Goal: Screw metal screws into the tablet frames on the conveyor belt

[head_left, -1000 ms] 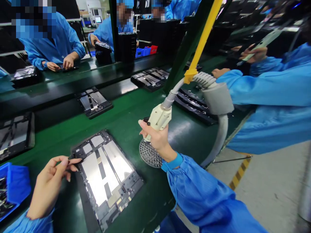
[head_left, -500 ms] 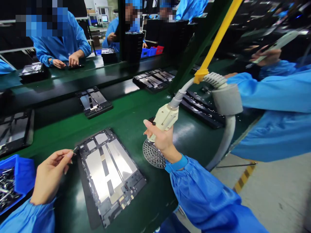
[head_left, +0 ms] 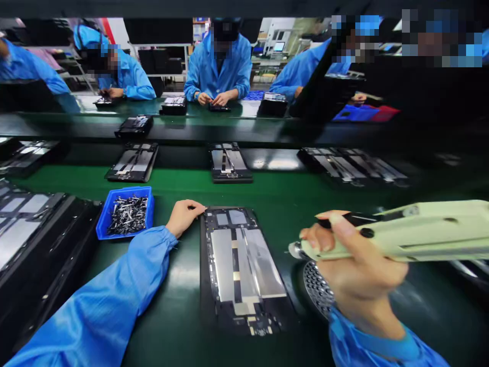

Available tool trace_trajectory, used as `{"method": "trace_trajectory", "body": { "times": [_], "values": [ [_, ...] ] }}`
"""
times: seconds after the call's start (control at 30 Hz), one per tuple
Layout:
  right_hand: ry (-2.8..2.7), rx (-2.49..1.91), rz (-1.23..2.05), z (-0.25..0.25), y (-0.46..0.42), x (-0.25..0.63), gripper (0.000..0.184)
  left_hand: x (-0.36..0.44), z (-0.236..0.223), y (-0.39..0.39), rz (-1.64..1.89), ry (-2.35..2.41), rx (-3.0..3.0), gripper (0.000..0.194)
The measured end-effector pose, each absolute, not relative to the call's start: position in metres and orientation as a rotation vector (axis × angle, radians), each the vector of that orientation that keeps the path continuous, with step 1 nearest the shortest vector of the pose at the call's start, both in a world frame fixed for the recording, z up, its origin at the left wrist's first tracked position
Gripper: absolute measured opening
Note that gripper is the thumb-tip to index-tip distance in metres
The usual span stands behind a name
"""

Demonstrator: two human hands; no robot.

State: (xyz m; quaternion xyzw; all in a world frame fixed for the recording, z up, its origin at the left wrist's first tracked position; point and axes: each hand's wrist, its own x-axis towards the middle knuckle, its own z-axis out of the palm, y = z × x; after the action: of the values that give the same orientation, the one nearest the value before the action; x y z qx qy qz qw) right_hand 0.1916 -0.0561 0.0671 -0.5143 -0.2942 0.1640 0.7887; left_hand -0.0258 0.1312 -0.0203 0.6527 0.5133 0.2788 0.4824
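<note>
An opened tablet (head_left: 244, 270) lies on the green bench in front of me, its silver battery and dark circuit parts exposed. At its top left corner, the thumb and fingers of my left hand (head_left: 186, 216) are pinched together; whatever is between them is too small to make out. My right hand (head_left: 355, 260) is wrapped round a cream electric screwdriver (head_left: 428, 232), held nearly level to the right of the tablet. Its tip points left. Below that hand sits a round metal screw plate full of holes (head_left: 316, 285), partly hidden by it.
A blue bin (head_left: 100, 227) of small metal parts stands left of my hand. Stacked tablets (head_left: 49, 255) fill the near left. More opened tablets (head_left: 230, 163) lie along the back of the bench. Across from me, several co-workers in blue (head_left: 218, 66) work with their hands.
My view has swung left. My right hand has lifted the screwdriver off the screw plate and tipped it from steep to nearly level. My left hand stays at the tablet's corner.
</note>
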Motion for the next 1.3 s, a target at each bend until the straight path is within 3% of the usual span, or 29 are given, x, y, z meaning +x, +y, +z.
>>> {"method": "trace_trajectory", "body": {
  "times": [0.13,0.47,1.3],
  "values": [
    [-0.727,-1.018,0.468,0.069,-0.016,0.154,0.027,-0.022,-0.025,0.131,0.694,1.245,1.695,0.011],
    [-0.791,-1.009,0.667,0.038,0.091,0.1,0.041,-0.021,-0.033,0.13,0.659,1.201,1.868,0.009],
    [-0.866,-1.106,0.659,0.019,0.106,0.087,0.045,-0.016,-0.039,0.132,0.641,1.31,1.849,0.013]
  ]
}}
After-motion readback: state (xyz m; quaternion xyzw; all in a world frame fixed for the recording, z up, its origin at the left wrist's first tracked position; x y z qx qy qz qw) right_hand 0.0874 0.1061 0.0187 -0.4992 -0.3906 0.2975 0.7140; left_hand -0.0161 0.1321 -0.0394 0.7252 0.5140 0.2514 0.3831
